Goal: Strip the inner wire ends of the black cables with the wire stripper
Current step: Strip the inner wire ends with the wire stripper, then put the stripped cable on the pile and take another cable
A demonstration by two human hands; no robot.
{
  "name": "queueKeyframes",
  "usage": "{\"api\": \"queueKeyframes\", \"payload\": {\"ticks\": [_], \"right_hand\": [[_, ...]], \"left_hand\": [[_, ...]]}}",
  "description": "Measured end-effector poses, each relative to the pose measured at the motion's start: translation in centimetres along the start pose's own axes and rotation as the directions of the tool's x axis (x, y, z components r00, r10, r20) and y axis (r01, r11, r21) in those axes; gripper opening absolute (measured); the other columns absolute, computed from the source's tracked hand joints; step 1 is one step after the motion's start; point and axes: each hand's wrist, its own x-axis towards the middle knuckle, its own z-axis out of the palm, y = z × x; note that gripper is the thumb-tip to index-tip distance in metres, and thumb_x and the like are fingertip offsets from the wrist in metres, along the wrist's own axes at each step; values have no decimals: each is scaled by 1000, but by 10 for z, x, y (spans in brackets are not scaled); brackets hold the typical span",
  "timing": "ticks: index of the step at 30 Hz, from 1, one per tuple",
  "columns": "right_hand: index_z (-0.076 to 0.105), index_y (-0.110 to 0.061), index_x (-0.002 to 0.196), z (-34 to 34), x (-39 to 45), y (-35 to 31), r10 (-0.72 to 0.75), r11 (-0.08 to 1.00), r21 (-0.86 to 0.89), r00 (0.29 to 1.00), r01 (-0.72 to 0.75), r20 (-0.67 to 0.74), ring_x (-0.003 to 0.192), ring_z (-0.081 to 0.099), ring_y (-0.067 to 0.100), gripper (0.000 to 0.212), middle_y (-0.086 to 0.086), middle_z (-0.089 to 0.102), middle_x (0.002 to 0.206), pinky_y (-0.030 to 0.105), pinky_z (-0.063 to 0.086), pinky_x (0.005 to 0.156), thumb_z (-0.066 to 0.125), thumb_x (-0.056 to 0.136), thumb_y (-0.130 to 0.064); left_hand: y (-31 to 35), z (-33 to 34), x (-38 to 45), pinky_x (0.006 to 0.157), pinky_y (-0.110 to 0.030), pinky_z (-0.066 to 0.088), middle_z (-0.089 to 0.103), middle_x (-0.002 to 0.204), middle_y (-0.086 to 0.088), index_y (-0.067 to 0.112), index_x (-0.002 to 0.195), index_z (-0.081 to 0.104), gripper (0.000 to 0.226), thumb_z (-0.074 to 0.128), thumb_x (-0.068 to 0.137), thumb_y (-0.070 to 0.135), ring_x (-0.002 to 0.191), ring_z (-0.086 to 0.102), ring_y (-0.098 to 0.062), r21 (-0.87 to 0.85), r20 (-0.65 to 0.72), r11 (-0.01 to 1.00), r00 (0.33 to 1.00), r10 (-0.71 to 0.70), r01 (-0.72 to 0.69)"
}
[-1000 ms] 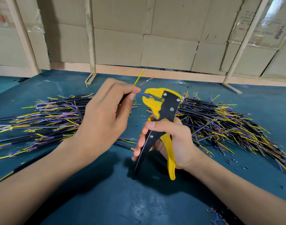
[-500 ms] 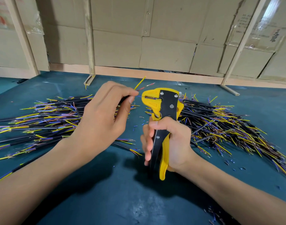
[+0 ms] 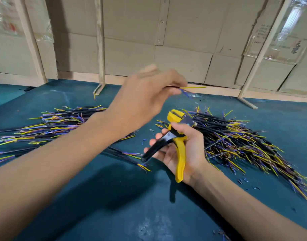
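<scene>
My left hand (image 3: 145, 100) is raised above the table and pinches one black cable (image 3: 173, 87), whose yellow and blue inner wires stick out to the right of my fingers. The hand is motion-blurred. Lower down, my right hand (image 3: 182, 150) grips the yellow and black wire stripper (image 3: 177, 136), handles spread apart, jaws pointing up and away. The cable is clear of the stripper's jaws. A pile of black cables (image 3: 50, 126) lies at the left, a second pile (image 3: 239, 141) at the right.
The teal table top (image 3: 114, 206) carries small bits of cut insulation (image 3: 144, 140) near the stripper and at the right. A few loose cables (image 3: 126, 155) lie under my left forearm. Cardboard panels with wooden battens (image 3: 100, 44) close off the far edge.
My left hand has pulled the cable out of the stripper's jaws and swung it up and to the right. The stripper's handles have sprung apart and my right hand has tilted it lower.
</scene>
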Motion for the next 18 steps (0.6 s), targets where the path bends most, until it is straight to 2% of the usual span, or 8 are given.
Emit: {"api": "queueKeyframes", "payload": {"ticks": [3,5,8,9,11,12,14,18], "right_hand": [[68,-4,66,-3,-1,-3,11,1000,28,1000,-11,1,63,67,36,25,15,61,71,50,61,66,65,76,-27],[67,-3,67,-5,-1,-4,11,997,72,1000,-10,-14,63,67,35,28,16,61,71,50,61,65,63,81,-27],[68,-2,67,-6,1,-4,2,994,105,999,2,-37,64,68,36,34,16,63,72,50,61,65,60,88,-27],[68,-2,68,-5,1,-4,0,994,106,999,4,-40,64,68,36,34,17,63,72,51,61,65,60,88,-28],[67,-2,70,-4,2,-3,-5,995,100,999,9,-41,65,69,37,32,17,64,73,51,60,65,61,88,-28],[67,-2,70,-4,2,-3,-5,996,92,999,8,-35,65,69,37,31,17,64,74,52,60,65,61,87,-28],[68,-3,68,-3,2,-1,-11,998,69,1000,12,-10,66,69,37,29,17,64,74,52,60,66,64,82,-28],[70,-3,67,-7,1,-1,-30,998,51,1000,30,-2,67,69,37,29,16,64,74,52,60,67,65,80,-28]], "left_hand": [[9,26,33,95,-31,41,68,122,6,25,131,63,32,61,99,27,111,55,-18,26,370,1000,929,-17,8],[2,27,34,105,-22,32,57,141,3,23,144,51,45,59,99,22,123,49,-15,-12,493,999,869,-29,40],[-25,4,10,94,-20,43,65,119,4,20,132,55,36,62,97,18,96,57,-10,-34,556,957,801,-221,287],[-35,-6,-3,87,-25,47,68,108,6,25,123,58,30,66,95,23,88,59,-11,39,660,936,695,-287,350],[-48,-22,-32,74,-21,47,69,97,11,32,111,59,25,72,90,33,83,61,-6,242,862,893,337,-378,380],[-51,-26,-45,73,-17,45,68,96,14,34,106,60,20,73,90,35,85,60,-4,311,884,881,231,-406,356],[-52,-30,-65,82,-22,39,64,93,21,38,94,62,9,69,94,32,96,56,-3,358,853,886,282,-439,295],[-44,-28,-88,93,-37,31,59,92,21,33,97,59,13,61,98,20,103,48,-11,368,660,928,688,-302,55]]}}
